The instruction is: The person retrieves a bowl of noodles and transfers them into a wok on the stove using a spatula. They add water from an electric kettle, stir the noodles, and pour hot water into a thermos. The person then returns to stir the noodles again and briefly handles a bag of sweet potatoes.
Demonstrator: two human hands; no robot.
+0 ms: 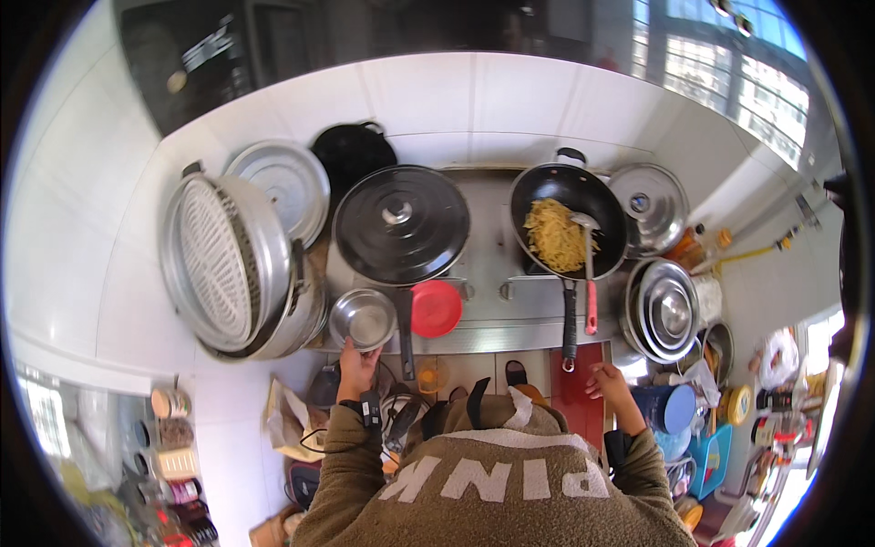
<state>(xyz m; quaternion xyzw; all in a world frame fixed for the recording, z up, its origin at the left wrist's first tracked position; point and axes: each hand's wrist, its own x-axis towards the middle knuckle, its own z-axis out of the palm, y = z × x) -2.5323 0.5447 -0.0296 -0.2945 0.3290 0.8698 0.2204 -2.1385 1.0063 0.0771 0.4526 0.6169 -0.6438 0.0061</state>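
My left hand (pixel 359 369) grips the near rim of a small metal bowl (pixel 362 320), at the stove's front edge. Just right of the bowl, the handle of a black lidded pan (pixel 402 224) points towards me, with a red plastic bowl (pixel 436 308) beyond it. Near the stove's front right, my right hand (pixel 607 383) is held with its fingers partly bent, nothing seen in it. Beyond and to its left stands a black wok (pixel 608 205) holding shredded yellowish food (pixel 555 236). A metal ladle with a pink handle (pixel 591 308) rests in the wok.
Large aluminium steamer pots (pixel 266 239) and a metal lid (pixel 301 181) stand at the left. Stacked metal bowls (pixel 666 311), another lid (pixel 666 198) and bottles (pixel 683 246) are at the right. A blue-lidded container (pixel 670 409) stands near my right forearm.
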